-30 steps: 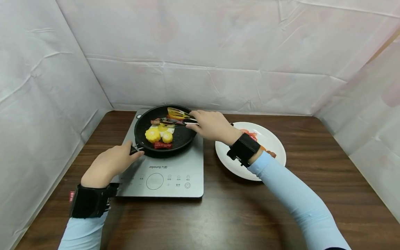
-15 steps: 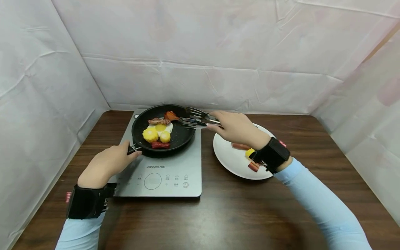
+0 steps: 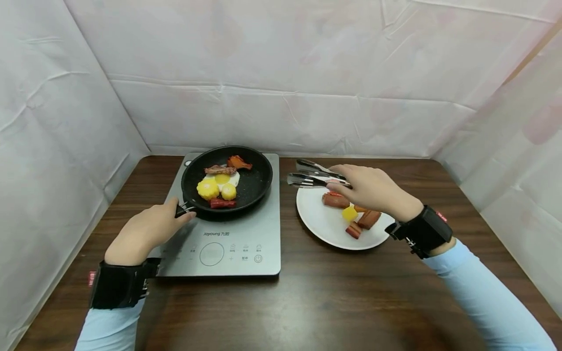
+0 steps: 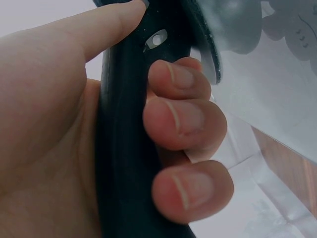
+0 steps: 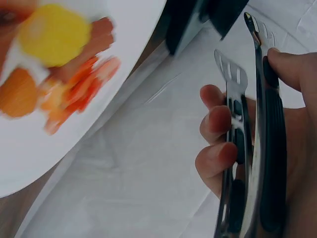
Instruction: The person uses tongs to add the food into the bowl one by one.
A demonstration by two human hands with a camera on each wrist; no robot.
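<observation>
At the far left, the person's left hand [image 3: 147, 233] grips the black handle [image 4: 124, 148] of a round black frying pan [image 3: 259, 178]; the left wrist view shows its fingers [image 4: 185, 116] curled tight round the handle and the thumb laid along the top. The pan sits on a flat grey induction cooker [image 3: 263, 234] on the dark wooden table [image 3: 316, 302]. In the pan lie two yellow corn pieces [image 3: 208, 189], a fried egg [image 3: 225, 179], a red sausage piece [image 3: 222, 203], a brown strip of meat [image 3: 219, 170] and an orange-red piece [image 3: 239, 163] at the far edge.

To the right of the cooker stands a round white plate [image 3: 320, 226], which carries a reddish sausage [image 3: 335, 200], a small yellow chunk [image 3: 350, 213], a brown piece [image 3: 369, 219] and a small red piece [image 3: 353, 230]. Over the plate's far rim, the right hand [image 3: 373, 191] holds a pair of steel tongs with black grips [image 3: 313, 175]. The fingers [image 5: 218, 148] are wrapped round the two arms. The tips stand slightly apart and carry nothing; they point left toward the pan.

As things lie, I judge the moving of food between pan and plate to be partly done: four pieces rest on the plate, about six remain in the pan, and the tongs are empty between the two.
</observation>
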